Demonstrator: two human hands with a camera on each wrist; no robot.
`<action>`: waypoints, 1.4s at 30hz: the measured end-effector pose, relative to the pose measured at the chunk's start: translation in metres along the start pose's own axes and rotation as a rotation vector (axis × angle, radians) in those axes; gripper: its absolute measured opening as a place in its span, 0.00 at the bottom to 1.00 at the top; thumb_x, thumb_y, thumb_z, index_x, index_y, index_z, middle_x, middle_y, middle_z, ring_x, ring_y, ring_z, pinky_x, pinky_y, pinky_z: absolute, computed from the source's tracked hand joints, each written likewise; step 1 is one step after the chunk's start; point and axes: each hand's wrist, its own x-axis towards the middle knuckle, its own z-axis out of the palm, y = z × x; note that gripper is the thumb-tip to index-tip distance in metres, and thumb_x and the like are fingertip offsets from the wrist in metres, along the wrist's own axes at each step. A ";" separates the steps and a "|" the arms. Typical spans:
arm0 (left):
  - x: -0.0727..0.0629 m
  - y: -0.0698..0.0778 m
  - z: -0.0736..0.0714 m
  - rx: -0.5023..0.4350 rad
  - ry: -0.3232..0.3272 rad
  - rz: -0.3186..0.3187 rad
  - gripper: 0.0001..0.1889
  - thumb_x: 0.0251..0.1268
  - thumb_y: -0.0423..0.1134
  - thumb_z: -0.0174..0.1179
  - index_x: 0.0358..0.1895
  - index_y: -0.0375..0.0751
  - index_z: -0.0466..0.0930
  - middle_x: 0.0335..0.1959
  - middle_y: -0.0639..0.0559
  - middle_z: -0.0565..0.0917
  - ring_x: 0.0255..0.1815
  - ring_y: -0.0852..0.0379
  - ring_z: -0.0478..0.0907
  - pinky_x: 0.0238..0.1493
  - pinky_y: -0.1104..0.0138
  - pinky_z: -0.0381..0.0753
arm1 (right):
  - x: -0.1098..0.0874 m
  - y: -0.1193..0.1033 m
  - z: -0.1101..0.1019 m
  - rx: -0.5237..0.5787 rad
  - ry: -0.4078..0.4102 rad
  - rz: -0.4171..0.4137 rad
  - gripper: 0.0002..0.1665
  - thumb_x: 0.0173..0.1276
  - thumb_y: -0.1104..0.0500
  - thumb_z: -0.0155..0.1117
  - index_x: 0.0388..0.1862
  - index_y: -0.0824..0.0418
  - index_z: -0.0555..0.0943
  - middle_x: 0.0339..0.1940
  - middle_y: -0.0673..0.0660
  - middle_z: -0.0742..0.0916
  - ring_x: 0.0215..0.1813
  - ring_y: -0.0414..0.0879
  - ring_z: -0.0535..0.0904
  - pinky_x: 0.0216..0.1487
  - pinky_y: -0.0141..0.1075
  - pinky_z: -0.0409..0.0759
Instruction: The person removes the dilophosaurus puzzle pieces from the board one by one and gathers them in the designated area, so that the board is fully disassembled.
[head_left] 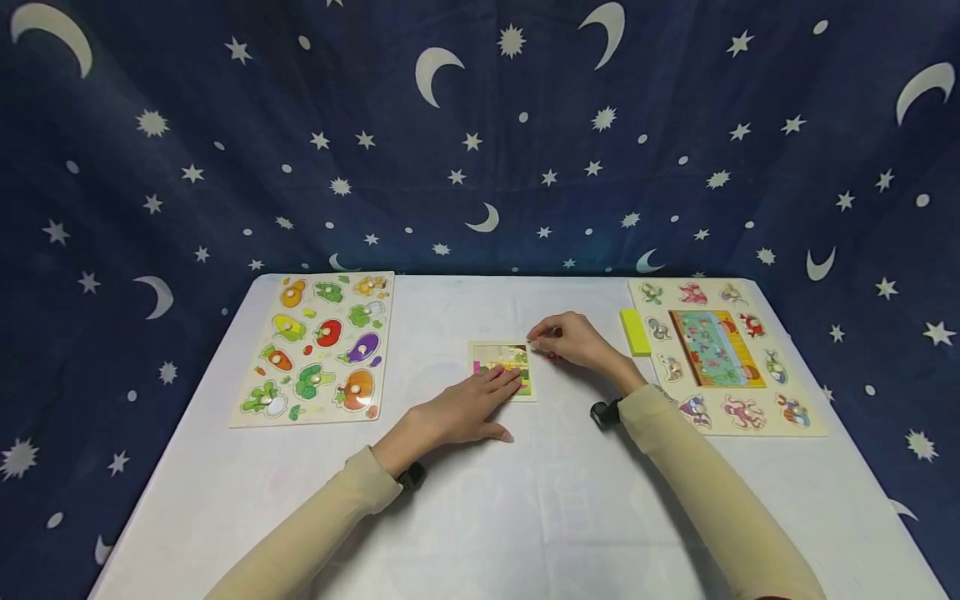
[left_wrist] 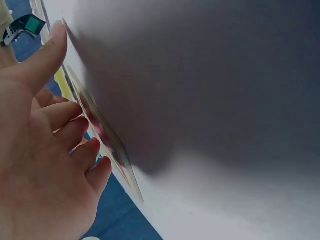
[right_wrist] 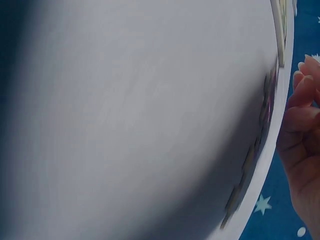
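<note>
A small jigsaw puzzle in a pale wooden frame (head_left: 535,387) lies in the middle of the white table, its picture pink, yellow and green. My left hand (head_left: 476,406) rests over it, fingers stretched across the picture and thumb spread toward me. In the left wrist view, the fingertips of the left hand (left_wrist: 50,135) overlap the frame. My right hand (head_left: 573,342) is bent beside the frame's far right corner, fingertips close together; I cannot tell whether they pinch anything. Several thin flat pieces (right_wrist: 245,165) lie on the table near the right hand (right_wrist: 302,130) in the right wrist view.
A vegetable knob puzzle board (head_left: 341,287) lies to the left. On the right is a sea-animal puzzle board (head_left: 795,425), with a small framed picture (head_left: 716,350) on it. A yellow block (head_left: 636,333) stands at its left edge. A starry dark blue curtain (head_left: 420,167) hangs behind.
</note>
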 end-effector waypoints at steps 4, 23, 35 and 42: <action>0.006 0.001 -0.001 0.000 0.003 0.020 0.48 0.70 0.60 0.62 0.83 0.40 0.52 0.86 0.48 0.51 0.86 0.45 0.44 0.84 0.53 0.51 | 0.004 -0.006 0.005 0.017 -0.037 -0.027 0.11 0.71 0.60 0.70 0.48 0.61 0.90 0.43 0.58 0.91 0.29 0.42 0.78 0.31 0.33 0.76; 0.010 0.002 0.000 0.002 -0.046 0.010 0.48 0.71 0.60 0.61 0.84 0.41 0.49 0.86 0.49 0.48 0.87 0.47 0.42 0.84 0.56 0.49 | 0.010 -0.019 0.009 -0.100 -0.097 -0.046 0.10 0.70 0.63 0.69 0.48 0.61 0.91 0.47 0.58 0.91 0.37 0.45 0.80 0.46 0.39 0.77; 0.011 0.002 0.002 0.003 -0.034 0.019 0.48 0.71 0.59 0.61 0.84 0.40 0.49 0.86 0.49 0.49 0.86 0.46 0.44 0.84 0.55 0.50 | 0.010 -0.018 0.009 -0.028 -0.090 -0.012 0.07 0.69 0.63 0.70 0.44 0.61 0.89 0.42 0.57 0.90 0.37 0.46 0.78 0.38 0.34 0.76; 0.010 0.002 0.002 -0.010 -0.031 0.026 0.48 0.71 0.59 0.62 0.84 0.40 0.50 0.86 0.49 0.49 0.86 0.46 0.44 0.84 0.55 0.50 | 0.010 -0.016 0.009 0.082 -0.094 0.030 0.06 0.71 0.64 0.68 0.44 0.63 0.86 0.34 0.57 0.87 0.29 0.45 0.77 0.29 0.33 0.78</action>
